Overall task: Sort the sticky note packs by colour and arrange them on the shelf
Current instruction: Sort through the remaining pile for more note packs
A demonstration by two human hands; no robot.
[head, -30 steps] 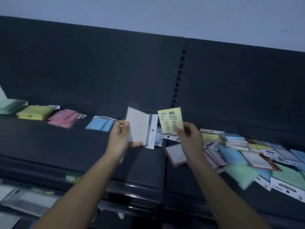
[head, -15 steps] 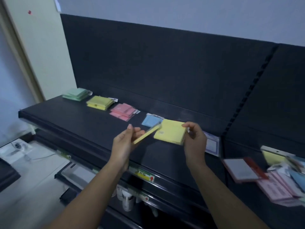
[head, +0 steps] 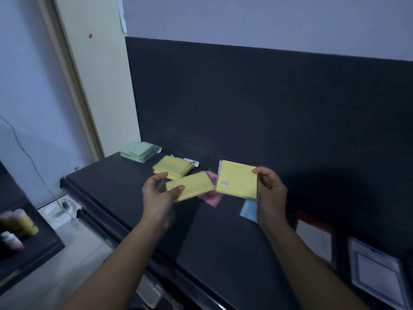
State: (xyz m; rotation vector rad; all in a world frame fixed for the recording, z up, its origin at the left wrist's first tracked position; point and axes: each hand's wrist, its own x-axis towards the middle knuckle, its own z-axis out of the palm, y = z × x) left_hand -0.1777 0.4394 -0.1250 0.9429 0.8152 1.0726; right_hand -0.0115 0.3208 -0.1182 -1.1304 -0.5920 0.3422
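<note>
Yellow slim pack (head: 190, 186) pinched in left hand (head: 156, 195) grip, square yellow pack (head: 237, 180) likewise in right hand (head: 271, 193)

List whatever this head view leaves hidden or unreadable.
Left yellow pack in the left hand: head view, motion-blurred.
Print on the right yellow pack: head view, too small to read.
Pink packs: head view, mostly behind both yellow packs; count unclear.
Blue pack: head view, partly covered by the right hand.
White flat item at lower right: head view, blurred, cut by the frame edge.
</note>
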